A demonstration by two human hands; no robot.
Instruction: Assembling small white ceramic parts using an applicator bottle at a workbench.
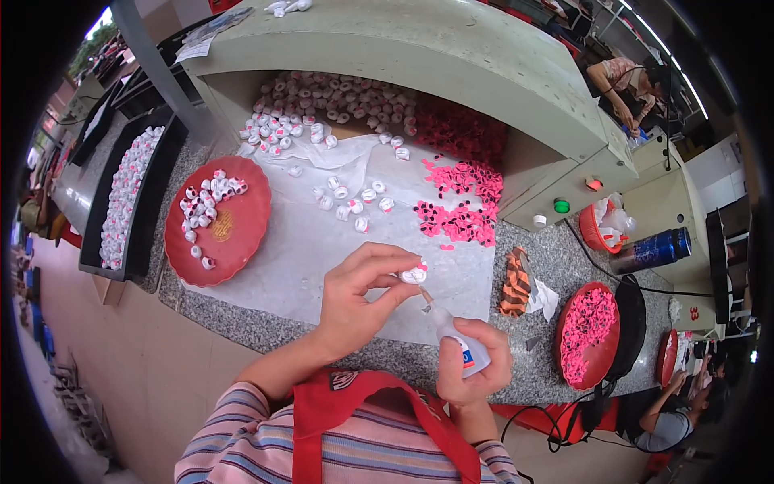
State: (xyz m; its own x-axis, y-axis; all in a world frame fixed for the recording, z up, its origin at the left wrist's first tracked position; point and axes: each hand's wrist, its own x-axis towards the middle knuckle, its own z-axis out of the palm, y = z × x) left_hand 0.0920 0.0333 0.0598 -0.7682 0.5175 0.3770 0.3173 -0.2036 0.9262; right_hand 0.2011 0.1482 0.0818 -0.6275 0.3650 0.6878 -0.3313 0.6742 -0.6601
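Note:
Between thumb and fingers, my left hand (360,292) pinches a small white rounded piece (414,273) with a pink patch. My right hand (477,363) is wrapped round a translucent glue bottle (456,332), tilted so its narrow brownish nozzle meets or nearly meets the underside of the piece; actual contact cannot be made out. Beyond my hands, several similar white pieces (355,207) lie loose on a white sheet (302,250). To their right spreads a pile of small flat pink pieces with black spots (459,222).
At left stand a red plate (179,256) of white pieces and a black tray (145,234) full of them. A pale metal hood (403,48) arches over more piles. On the right are a red dish (614,339) of pink pieces, striped cloth (514,286) and a blue can (657,250). Other people work farther right.

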